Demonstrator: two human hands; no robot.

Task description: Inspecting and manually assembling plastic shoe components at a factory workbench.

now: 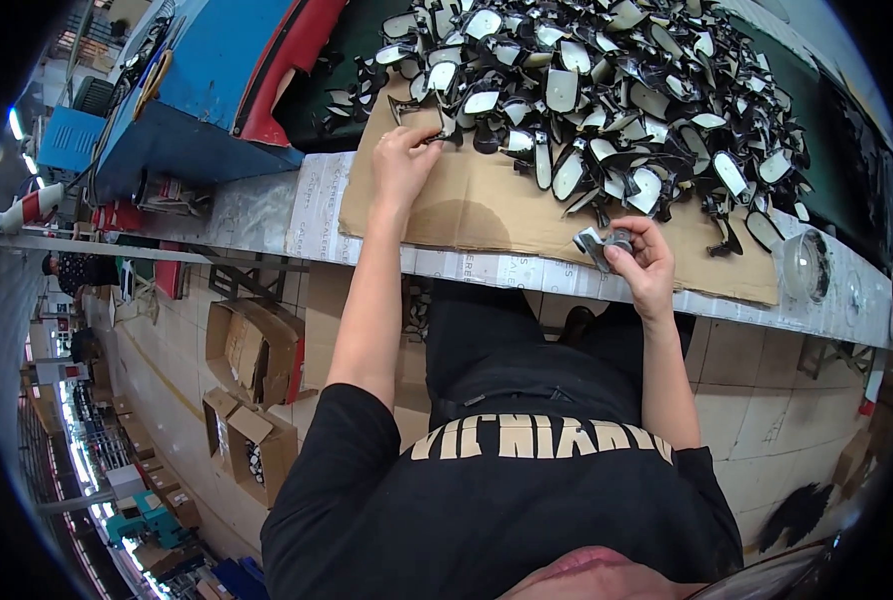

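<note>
A large heap of glossy black shoe heels [562,90] with pale oval faces covers the far part of a cardboard sheet [457,215]. At the heap's left edge my left hand [404,168] is closed, its fingertips pinching a black heel [450,130]. My right hand [649,268] is raised over the near edge of the cardboard, closed on a heel [593,246] whose pale face and dark side show. A small grey round piece [621,239] sits between its thumb and fingers; I cannot tell whether it belongs to the heel.
A clear round container [805,265] stands on the bench at the right. To the left rises a blue machine [202,85] with a red edge [275,85]. Dark green surface [357,65] lies behind the cardboard. Open cardboard boxes [252,445] stand on the tiled floor at the left.
</note>
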